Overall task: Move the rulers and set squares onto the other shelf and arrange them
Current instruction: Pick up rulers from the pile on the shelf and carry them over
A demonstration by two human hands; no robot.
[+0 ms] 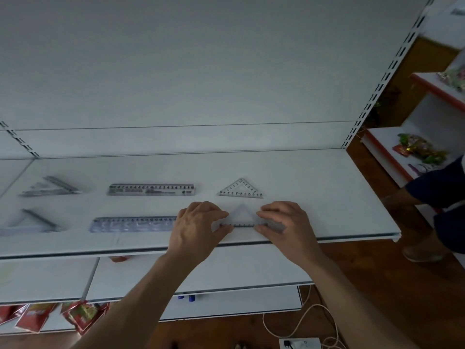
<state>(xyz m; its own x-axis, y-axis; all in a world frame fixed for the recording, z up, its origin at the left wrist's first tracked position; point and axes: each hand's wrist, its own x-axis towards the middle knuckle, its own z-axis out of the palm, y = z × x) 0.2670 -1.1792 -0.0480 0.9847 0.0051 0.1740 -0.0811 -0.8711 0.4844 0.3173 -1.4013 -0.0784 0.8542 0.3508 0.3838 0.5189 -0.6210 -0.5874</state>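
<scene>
Seemingly nearly done: left hand [198,222] and right hand [284,220] each pinch an end of a clear set square [242,214] lying flat on the shelf [327,197]. Just beyond the fingers [216,212] lies another set square [241,190]; left of them, two rulers [151,190] and more set squares [50,188] already sit in rows.

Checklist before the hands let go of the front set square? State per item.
1. Grip: left hand and right hand each hold an end of the front set square: ok.
2. It sits wholly on the shelf, back from the front lip: ok.
3. Its long edge runs along the shelf front: ok.
4. It lines up with the back set square behind it: ok.
5. Gap to the front ruler: cannot tell, the left hand covers the ruler's end.
6. Lying fully flat: cannot tell, blurred.
</scene>
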